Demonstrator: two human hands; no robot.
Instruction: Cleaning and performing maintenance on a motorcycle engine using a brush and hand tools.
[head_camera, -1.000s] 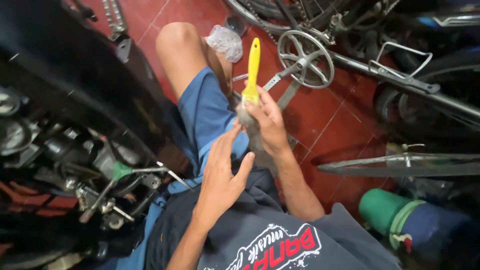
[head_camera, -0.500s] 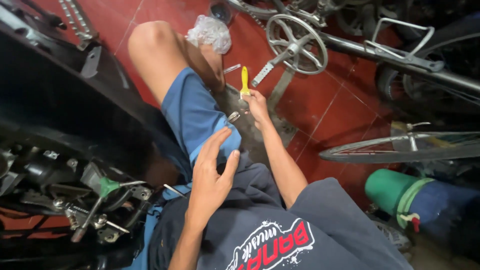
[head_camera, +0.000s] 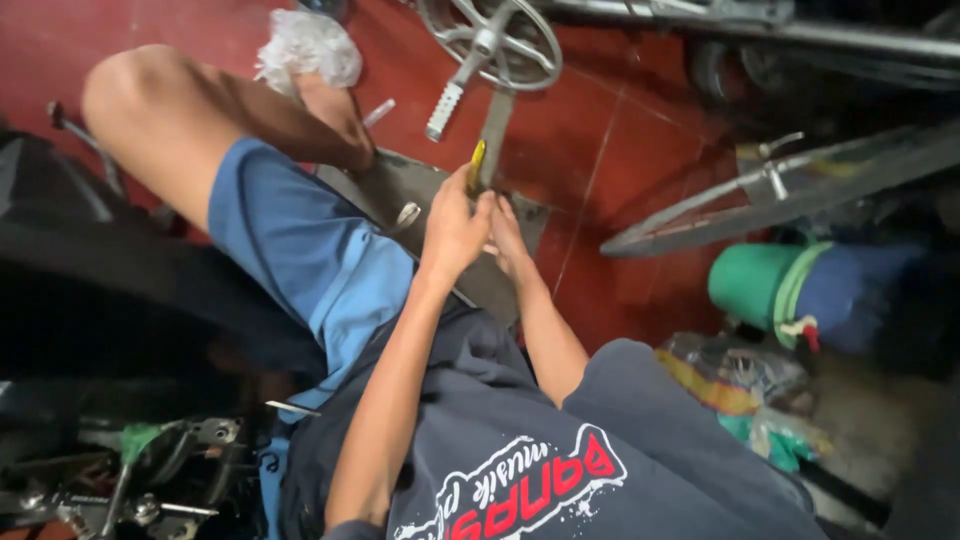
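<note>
A yellow-handled brush (head_camera: 477, 167) is seen at frame centre-top, upright, mostly hidden, w/ only the handle top showing above both hands. It is gripped by the left hand (head_camera: 455, 228), fingers curled round it; the right hand (head_camera: 507, 235) is pressed alongside, grip can't be told. Room is tight: pedal crank (head_camera: 490, 45) just above, bare leg (head_camera: 215, 110) at left, grey mat (head_camera: 415, 195) underneath, red floor (head_camera: 620, 150) open to the right.
</note>
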